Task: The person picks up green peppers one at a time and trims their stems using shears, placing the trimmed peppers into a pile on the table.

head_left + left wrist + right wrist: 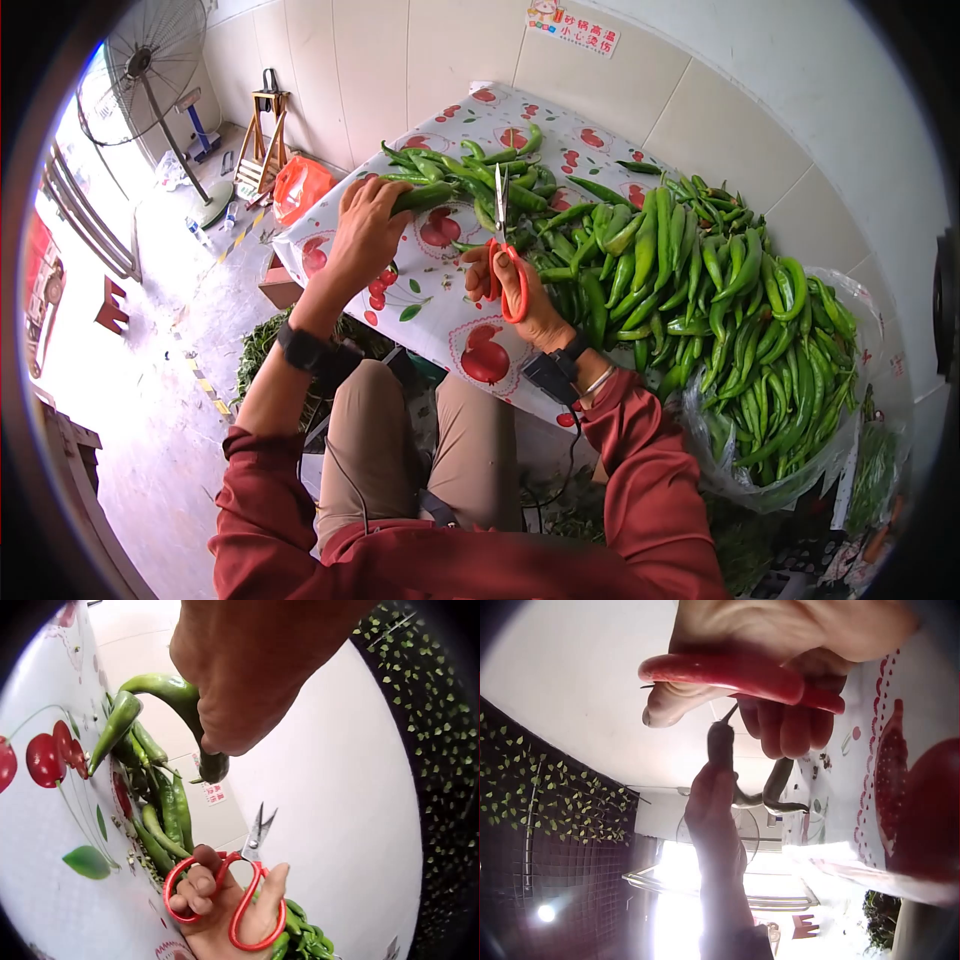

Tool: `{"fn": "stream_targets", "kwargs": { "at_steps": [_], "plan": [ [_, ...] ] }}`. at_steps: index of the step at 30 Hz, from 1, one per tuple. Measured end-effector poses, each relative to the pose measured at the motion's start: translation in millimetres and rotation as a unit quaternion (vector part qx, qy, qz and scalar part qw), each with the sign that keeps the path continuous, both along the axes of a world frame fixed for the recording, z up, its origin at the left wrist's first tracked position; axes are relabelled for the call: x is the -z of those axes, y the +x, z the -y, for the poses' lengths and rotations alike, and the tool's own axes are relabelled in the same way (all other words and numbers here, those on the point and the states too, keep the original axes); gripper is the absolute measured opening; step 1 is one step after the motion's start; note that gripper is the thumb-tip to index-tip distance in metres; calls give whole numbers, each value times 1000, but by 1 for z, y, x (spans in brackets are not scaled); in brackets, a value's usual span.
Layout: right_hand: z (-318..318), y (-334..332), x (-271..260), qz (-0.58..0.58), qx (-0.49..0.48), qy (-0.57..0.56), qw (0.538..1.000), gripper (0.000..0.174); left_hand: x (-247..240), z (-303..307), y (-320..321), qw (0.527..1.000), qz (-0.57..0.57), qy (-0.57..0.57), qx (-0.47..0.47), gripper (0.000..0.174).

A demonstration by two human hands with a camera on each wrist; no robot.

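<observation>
My left hand (372,228) grips a long green pepper (424,198) above the left part of the table. Its stem end sticks out toward the scissors, and in the left wrist view the pepper (161,684) curves out of the fist on the other side. Red-handled scissors (515,285) are in my right hand (540,318), thumb and fingers through the loops. Their blades point away from me and stand slightly apart, as the left wrist view shows. A small pile of green peppers (470,165) lies just beyond both hands.
A large heap of green peppers (700,270) covers the table's right side, partly in a clear plastic bag (845,440). The tablecloth (440,300) has a fruit print. Greens (265,365) sit low at the left; an orange bag (302,188) and a fan (140,62) stand beyond.
</observation>
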State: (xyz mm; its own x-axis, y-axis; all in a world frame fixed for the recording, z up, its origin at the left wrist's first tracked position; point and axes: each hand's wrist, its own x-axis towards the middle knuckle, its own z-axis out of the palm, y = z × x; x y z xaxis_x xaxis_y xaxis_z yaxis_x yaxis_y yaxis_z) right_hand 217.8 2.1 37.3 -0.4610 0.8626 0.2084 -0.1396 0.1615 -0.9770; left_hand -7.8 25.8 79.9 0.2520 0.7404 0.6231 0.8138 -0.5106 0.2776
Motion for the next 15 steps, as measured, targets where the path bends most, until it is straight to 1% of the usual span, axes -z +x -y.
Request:
{"fn": "stream_targets", "kwargs": {
  "at_steps": [2,3,4,6,7,9,10,15],
  "plan": [
    [1,-1,2,-18,-13,-13,1000,65,-5,20,-3,997,69,19,-12,31],
    [1,-2,2,-35,-26,-26,999,65,-6,28,-5,997,69,20,-15,31],
    [2,-2,2,-35,-29,-26,999,65,-6,36,-8,993,118,23,-13,31],
    [3,-1,1,-41,-67,-51,996,66,-4,51,-14,979,201,16,-20,31],
    [4,-2,2,-40,-70,-51,995,66,-4,59,-16,979,201,16,-24,31],
    [4,-2,3,-41,-116,-68,990,63,-4,73,-18,965,259,26,-34,31],
    [4,-2,4,-32,-130,-74,988,64,-1,78,-19,959,281,9,-36,32],
    [14,-5,-4,-9,-183,-61,981,64,17,97,-19,946,322,-14,-28,31]
  ]
}}
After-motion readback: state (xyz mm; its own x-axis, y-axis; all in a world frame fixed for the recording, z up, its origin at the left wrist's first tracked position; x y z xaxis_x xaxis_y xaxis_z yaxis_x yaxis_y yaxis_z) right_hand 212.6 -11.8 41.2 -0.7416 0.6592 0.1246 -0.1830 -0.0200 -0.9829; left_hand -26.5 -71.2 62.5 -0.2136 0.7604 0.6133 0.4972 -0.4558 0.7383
